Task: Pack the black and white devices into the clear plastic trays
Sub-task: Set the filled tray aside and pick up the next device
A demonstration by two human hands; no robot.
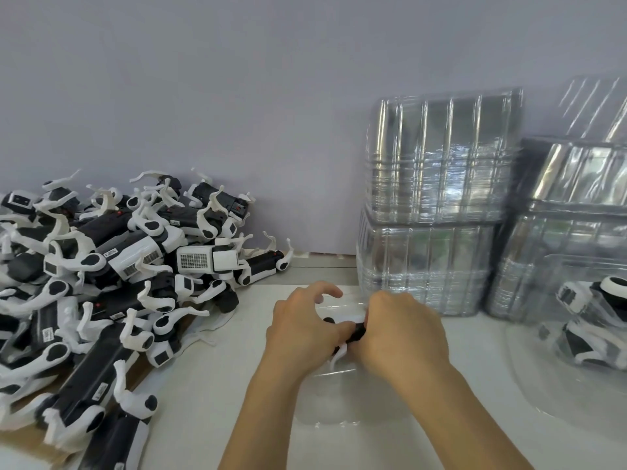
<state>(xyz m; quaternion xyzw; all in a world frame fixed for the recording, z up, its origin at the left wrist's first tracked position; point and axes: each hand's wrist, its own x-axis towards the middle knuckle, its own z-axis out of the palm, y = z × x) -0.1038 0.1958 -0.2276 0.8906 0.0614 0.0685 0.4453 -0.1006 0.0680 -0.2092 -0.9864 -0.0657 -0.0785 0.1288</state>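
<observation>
Both hands meet at bench centre over a clear tray (334,395). Left hand (305,329) curled, fingers arched, thumb side against a black and white device (353,334). Right hand (402,329) curled round the same device from the other side; most of it hidden between them. Device sits over the tray's far end. Left of the hands: a big loose pile of devices (112,266). Right, against the wall: stacks of empty trays (437,205). Far right: a packed tray (590,320), blurred. The bench (210,385) is white.
</observation>
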